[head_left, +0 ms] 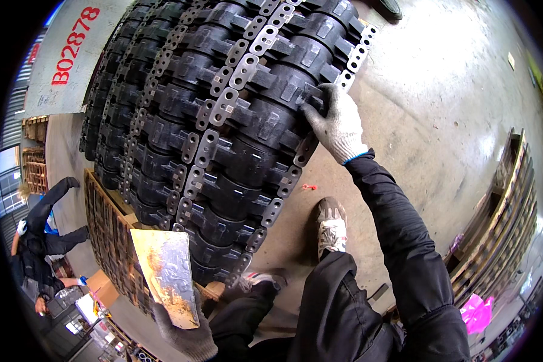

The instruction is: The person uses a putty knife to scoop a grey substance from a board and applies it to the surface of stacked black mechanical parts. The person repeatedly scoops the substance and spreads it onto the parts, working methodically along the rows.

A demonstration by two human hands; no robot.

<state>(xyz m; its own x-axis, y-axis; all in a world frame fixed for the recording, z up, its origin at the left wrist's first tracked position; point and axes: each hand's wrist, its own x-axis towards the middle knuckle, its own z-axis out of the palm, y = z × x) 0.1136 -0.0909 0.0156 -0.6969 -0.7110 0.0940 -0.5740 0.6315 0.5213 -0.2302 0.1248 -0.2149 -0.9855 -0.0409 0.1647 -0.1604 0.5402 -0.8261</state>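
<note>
In my left hand point(190, 339), gloved in grey, is a flat metal plate point(168, 274) with yellow-brown stains, tilted up at the lower left. The fingers behind the plate are partly hidden. My right hand point(341, 123), in a white knitted glove, is closed over the outer end of a black track roller point(283, 84), with the thumb on its near side. This roller belongs to a large stack of black rollers in long rows. Grey end plates point(225, 107) with round holes run between the rows.
Wooden pallets point(111, 232) support the stack, and more pallets point(501, 211) stand at the right. A grey panel with red marking point(63, 57) rises at the far left. Another person point(39, 247) bends at the left. My shoe point(332, 226) is on the concrete floor point(428, 108), near a small red scrap point(309, 187).
</note>
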